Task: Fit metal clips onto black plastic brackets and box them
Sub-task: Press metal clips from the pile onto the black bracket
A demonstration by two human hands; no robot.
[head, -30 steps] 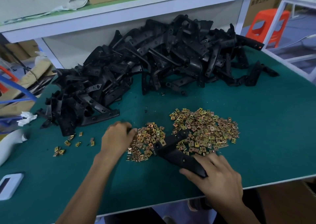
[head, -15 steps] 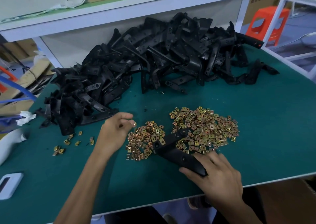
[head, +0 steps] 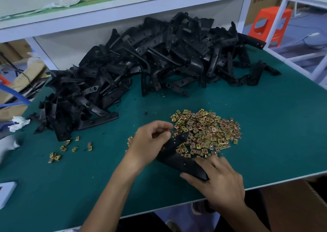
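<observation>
One black plastic bracket (head: 178, 158) lies slanted on the green table (head: 265, 125), its far end among the gold metal clips (head: 207, 131). My right hand (head: 218, 180) grips the bracket's near end, fingers over the top and thumb at its edge. My left hand (head: 150, 141) hovers at the bracket's far end with fingers curled and fingertips pinched together on a small clip that is mostly hidden. A big heap of black brackets (head: 150, 69) fills the back of the table. A smaller clip pile is partly hidden under my left hand.
A few stray clips (head: 70, 147) lie at the left. A white device (head: 6, 192) and crumpled tissue (head: 17, 123) sit near the left edge. A white shelf (head: 123, 7) overhangs the heap. An orange stool (head: 269, 24) stands back right, a cardboard box (head: 292, 205) below the front edge.
My left hand rose from the small clip pile with a clip pinched and moved right to the bracket's far end. My right hand kept holding the bracket in place.
</observation>
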